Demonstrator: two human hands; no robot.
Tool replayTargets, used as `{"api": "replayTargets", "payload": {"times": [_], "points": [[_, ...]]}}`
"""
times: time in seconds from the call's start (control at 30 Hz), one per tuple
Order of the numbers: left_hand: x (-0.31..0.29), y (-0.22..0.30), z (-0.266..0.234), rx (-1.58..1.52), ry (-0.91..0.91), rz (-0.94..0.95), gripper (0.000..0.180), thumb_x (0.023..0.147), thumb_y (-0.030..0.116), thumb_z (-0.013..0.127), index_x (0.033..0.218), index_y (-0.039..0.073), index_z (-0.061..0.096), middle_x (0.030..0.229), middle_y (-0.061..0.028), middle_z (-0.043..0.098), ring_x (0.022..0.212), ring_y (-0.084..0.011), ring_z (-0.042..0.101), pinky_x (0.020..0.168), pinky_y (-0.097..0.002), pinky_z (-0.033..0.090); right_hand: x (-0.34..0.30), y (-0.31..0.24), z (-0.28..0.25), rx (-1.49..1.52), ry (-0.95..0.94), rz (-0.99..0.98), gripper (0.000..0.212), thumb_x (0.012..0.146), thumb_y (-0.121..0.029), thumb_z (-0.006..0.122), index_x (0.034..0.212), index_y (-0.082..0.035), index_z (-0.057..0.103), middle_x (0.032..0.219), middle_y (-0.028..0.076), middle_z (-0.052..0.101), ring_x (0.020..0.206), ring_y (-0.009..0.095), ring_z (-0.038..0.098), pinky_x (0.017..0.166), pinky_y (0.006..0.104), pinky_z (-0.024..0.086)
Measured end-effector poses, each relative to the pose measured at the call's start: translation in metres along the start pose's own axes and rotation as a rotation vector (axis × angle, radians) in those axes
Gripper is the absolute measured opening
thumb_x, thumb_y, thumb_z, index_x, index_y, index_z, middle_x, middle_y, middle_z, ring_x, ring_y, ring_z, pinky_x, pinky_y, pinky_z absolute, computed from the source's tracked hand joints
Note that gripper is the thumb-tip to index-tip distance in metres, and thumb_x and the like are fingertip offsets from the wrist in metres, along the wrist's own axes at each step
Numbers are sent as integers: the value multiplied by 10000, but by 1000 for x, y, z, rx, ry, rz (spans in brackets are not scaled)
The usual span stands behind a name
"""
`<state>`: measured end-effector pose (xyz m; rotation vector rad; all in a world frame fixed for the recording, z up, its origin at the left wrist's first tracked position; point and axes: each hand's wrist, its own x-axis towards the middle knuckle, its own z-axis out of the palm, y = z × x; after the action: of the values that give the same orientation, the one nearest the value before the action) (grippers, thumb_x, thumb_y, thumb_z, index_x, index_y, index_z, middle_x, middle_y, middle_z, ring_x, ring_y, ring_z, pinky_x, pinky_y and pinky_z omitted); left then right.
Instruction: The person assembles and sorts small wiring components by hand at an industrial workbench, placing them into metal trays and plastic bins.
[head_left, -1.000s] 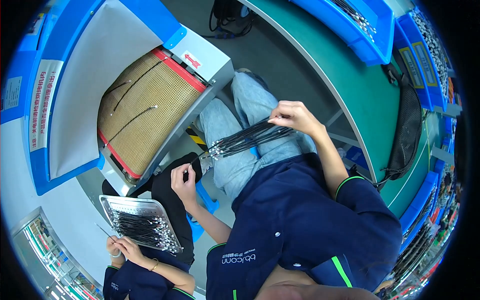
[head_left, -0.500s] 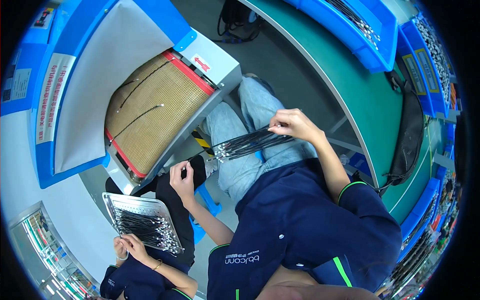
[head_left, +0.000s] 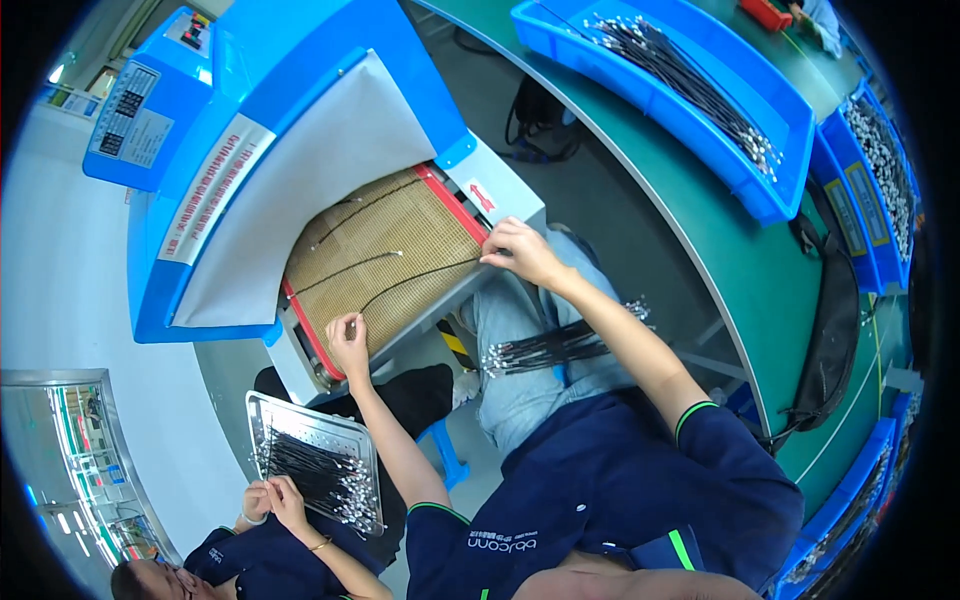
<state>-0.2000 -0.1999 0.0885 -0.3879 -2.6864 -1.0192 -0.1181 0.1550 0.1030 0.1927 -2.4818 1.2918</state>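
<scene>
A thin black cable [head_left: 421,274] is stretched in a shallow bow over the tan mesh conveyor belt [head_left: 345,235]. My left hand [head_left: 348,345] pinches its near end by the belt's lower edge. At the red strip on the belt's right side, my right hand [head_left: 520,248] pinches the other end. Farther in on the belt lie a second cable [head_left: 345,269] and another one near the white curtain [head_left: 365,208]. Across my thighs rests a bundle of black cables [head_left: 545,351] with silvery ends.
The blue machine housing [head_left: 290,60] rises behind the belt. At the lower left a co-worker's hands [head_left: 275,498] are by a metal tray [head_left: 300,415] of cables. To the right, a green table [head_left: 690,230] carries a blue bin [head_left: 590,65] of cables and a black pouch [head_left: 828,330].
Both hands moved from above my lap forward to the belt, bringing one cable away from the bundle. The bundle stays on my thighs. The view has shifted.
</scene>
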Motion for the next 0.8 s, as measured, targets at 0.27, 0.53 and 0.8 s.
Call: {"api": "replayTargets", "payload": {"times": [0.27,0.53,0.8], "points": [[28,-31,0,45,75,40,99,782,109,693,823,38,638,990,-109,606,984,-265,536,884,-366,416,52,5,30,-172,20,-43,131,698,-147,726,747,-81,624,916,45,568,978,250,518,909,385,393],[39,-27,7,5,78,43,96,794,105,679,859,42,648,1003,-103,613,1000,-265,533,900,-360,410,56,6,21,-219,8,3,181,697,-173,722,824,-81,631,912,61,565,994,250,511,943,387,372],[-13,34,14,26,237,69,250,865,59,591,1109,10,583,1134,-143,559,1077,-305,520,957,-404,396,-65,-13,-26,-115,32,29,216,781,-111,651,982,-76,578,1004,112,538,1016,299,510,886,397,430]]}}
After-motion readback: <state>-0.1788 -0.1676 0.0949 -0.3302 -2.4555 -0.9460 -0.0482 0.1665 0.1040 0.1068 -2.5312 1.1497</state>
